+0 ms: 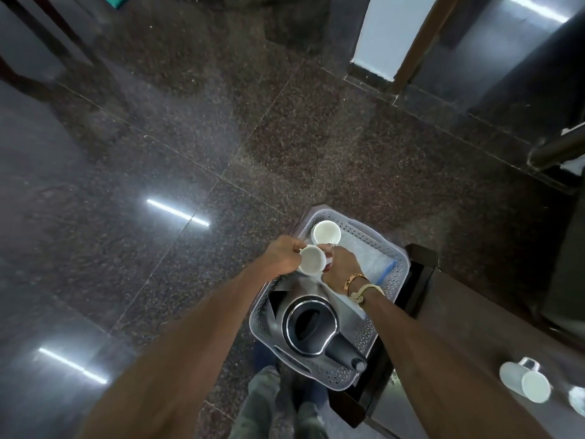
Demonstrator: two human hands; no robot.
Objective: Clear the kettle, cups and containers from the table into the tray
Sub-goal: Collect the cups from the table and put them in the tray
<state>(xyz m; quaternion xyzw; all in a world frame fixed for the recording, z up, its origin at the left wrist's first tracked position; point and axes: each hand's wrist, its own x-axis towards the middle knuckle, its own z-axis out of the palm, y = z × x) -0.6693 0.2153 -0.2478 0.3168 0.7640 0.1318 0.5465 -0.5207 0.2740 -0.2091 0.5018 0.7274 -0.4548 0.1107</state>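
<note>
A: What do the hands hold?
B: Left hand [285,258] and right hand [340,270] pinch a white cup [311,260] by its sides, over the tray [397,277].
A: Beyond them?
B: Second cup [326,232] far, kettle [311,327] near, both in the tray. The cup is likely light and brittle, so hold its sides. A container [525,380] lies on the tabletop [474,312], right.

Grey tray [367,332] holds kettle [311,327], cup [326,232], plastic bag [370,258].

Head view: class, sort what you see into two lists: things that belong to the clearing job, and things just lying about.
Belongs to the job:
tray; kettle in it; far cup in it; near cup, held by left hand and right hand; white container on the table.

Just lying about:
plastic bag in the tray; speckled floor.
</note>
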